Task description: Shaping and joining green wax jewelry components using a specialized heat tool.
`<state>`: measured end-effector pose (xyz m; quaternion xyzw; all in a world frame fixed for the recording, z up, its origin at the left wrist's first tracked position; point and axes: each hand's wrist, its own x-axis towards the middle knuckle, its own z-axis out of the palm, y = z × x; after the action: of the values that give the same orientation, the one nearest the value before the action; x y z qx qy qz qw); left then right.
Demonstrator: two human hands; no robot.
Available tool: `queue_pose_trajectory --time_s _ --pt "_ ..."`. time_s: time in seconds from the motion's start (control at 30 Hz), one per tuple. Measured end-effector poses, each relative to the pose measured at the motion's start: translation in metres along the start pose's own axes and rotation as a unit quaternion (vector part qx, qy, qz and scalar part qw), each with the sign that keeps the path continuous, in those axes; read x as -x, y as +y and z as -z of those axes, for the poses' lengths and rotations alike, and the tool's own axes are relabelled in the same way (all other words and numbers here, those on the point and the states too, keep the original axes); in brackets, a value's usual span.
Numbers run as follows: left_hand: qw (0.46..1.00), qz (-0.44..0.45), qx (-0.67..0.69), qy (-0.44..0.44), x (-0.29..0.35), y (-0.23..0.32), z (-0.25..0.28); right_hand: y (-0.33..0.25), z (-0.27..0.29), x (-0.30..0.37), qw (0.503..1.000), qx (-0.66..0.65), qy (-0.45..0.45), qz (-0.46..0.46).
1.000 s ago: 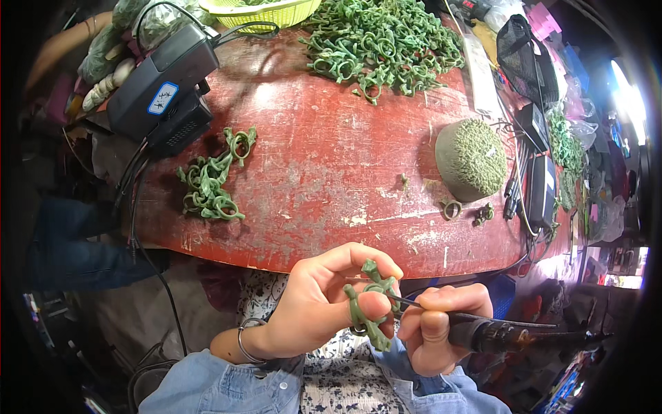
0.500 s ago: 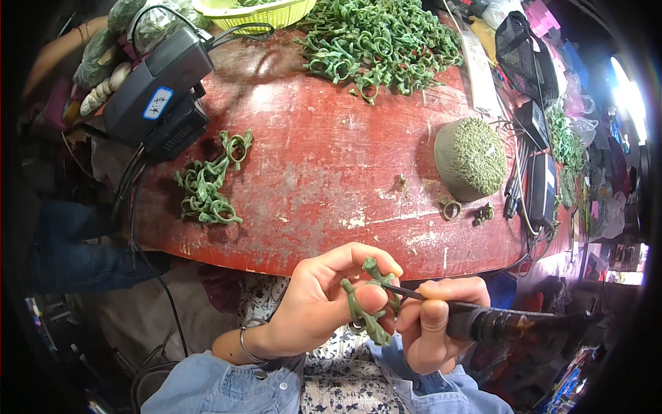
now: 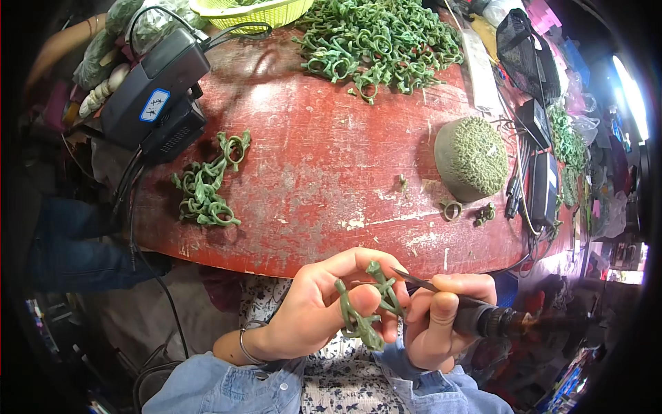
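Observation:
My left hand (image 3: 323, 303) pinches a small cluster of green wax-like ring pieces (image 3: 358, 316) between thumb and fingers, just past the table's near edge. One branch of the cluster (image 3: 381, 283) stands up toward the tool. My right hand (image 3: 438, 321) is closed round a pen-like tool (image 3: 476, 316) with a thick dark handle and a thin pointed metal blade. The blade's tip lies close to the cluster's upper end; contact cannot be made out. On the red table (image 3: 296, 152), a small group of similar green rings (image 3: 207, 183) lies at left.
A large heap of green rings (image 3: 379, 45) covers the far side, beside a yellow basket (image 3: 255, 15). A black device (image 3: 155, 90) with cables stands at left. At right are a round green block (image 3: 472, 159), a loose ring (image 3: 451, 210) and black adapters (image 3: 543, 186). Another person's arm (image 3: 62, 52) shows at far left.
The tool's blade has lifted up from between the branches to beside the cluster's upper end. My left hand has turned the cluster slightly. Both hands keep their hold.

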<state>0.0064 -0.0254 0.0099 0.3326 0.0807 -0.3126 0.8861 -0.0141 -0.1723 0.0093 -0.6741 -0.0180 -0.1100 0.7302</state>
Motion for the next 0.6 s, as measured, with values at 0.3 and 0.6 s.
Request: queue_pose_trajectory --time_s 0.3,0.6 --pt "1.000 0.017 -0.021 -0.009 -0.0019 0.0037 -0.0008 -0.0007 -0.0020 -0.0001 0.998 -0.061 -0.013 0.004" --pt "1.000 0.018 -0.011 -0.009 -0.0010 0.0032 -0.0020 0.0038 0.0014 0.0031 0.998 -0.052 -0.020 0.019"
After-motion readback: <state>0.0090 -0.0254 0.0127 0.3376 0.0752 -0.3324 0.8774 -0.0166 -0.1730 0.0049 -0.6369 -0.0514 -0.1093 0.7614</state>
